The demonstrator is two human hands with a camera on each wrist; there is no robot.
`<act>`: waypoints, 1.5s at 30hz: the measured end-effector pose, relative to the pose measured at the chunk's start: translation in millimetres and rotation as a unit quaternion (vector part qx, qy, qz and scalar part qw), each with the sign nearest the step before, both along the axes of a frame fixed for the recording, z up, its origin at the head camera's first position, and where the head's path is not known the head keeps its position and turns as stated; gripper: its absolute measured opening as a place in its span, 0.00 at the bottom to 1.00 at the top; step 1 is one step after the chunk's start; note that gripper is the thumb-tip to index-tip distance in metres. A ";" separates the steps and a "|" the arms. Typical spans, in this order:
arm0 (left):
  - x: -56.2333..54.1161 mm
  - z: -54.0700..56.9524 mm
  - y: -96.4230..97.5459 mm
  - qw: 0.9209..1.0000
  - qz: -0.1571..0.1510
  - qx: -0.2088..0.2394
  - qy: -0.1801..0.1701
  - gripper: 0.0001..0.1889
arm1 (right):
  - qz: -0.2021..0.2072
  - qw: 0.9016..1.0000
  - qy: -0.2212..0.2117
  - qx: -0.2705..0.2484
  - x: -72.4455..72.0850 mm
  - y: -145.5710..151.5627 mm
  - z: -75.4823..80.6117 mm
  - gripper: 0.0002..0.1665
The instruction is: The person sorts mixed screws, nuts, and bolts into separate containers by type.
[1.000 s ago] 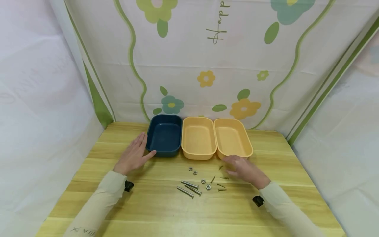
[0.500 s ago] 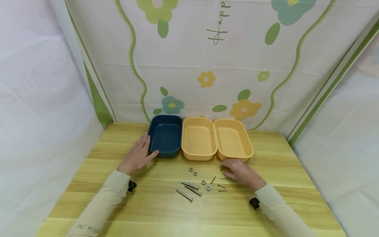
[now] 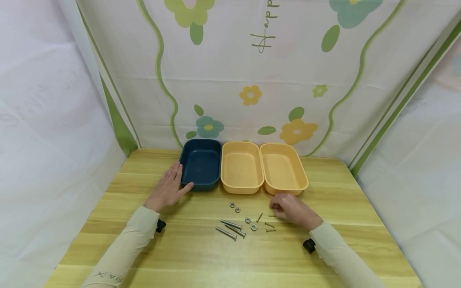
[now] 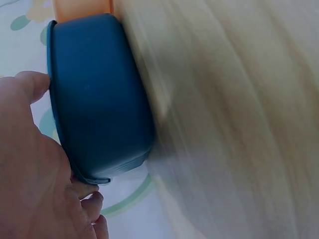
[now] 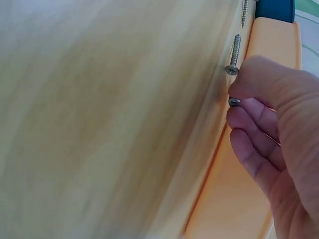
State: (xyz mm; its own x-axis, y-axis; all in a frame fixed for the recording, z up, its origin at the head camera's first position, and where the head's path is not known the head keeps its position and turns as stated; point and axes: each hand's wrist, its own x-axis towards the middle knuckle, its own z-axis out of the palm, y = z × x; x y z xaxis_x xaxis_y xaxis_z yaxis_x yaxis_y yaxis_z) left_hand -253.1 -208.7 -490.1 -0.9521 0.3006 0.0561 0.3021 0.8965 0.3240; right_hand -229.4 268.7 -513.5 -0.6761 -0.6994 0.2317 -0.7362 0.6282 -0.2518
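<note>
My left hand (image 3: 166, 192) rests on the dark blue tray (image 3: 200, 187), its fingers along the left side and its thumb on the near corner. In the left wrist view the thumb (image 4: 36, 84) touches the rim. Below the right-hand yellow tray (image 3: 284, 191), my right hand (image 3: 294, 211) pinches a small screw (image 5: 234, 102) between thumb and fingers; only its head shows in the right wrist view. Another screw (image 5: 235, 55) lies just past the fingertips. More loose screws (image 3: 269, 225) lie left of and nearer than this hand on the wooden table (image 3: 201, 264).
A second yellow tray (image 3: 242, 190) stands between the blue one and the right-hand one, all in a row against the printed cloth (image 3: 216, 80). Several hex nuts (image 3: 253, 227) and long bolts (image 3: 226, 233) lie on the middle of the table.
My right hand has come down a little from the right-hand tray's near edge, and its fingers have closed on a screw. The left hand has shifted slightly right along the blue tray.
</note>
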 end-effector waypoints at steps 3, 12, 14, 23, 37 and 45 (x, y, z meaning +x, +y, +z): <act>0.1 -0.3 1.0 1.000 0.001 -0.001 0.001 0.49 | -0.002 1.000 0.000 -0.006 -0.5 2.0 2.5 0.12; 1.2 0.3 2.0 1.000 0.005 -0.009 0.004 0.49 | 0.004 1.000 0.001 0.001 -2.5 1.6 17.8 0.11; 1.3 0.5 1.8 1.000 0.005 -0.011 0.005 0.49 | 0.014 1.000 0.010 -0.001 -3.9 -0.4 21.7 0.11; 2.0 1.3 1.9 1.000 0.005 -0.007 0.005 0.49 | 0.037 0.999 0.024 0.014 -12.4 -17.1 49.9 0.10; 2.5 2.4 1.7 1.000 0.005 -0.009 0.008 0.48 | 0.080 0.993 0.056 0.063 -34.5 -71.0 93.9 0.09; 2.4 2.9 1.9 1.000 0.004 -0.008 0.005 0.48 | 0.101 0.990 0.056 0.083 -52.2 -114.9 104.3 0.06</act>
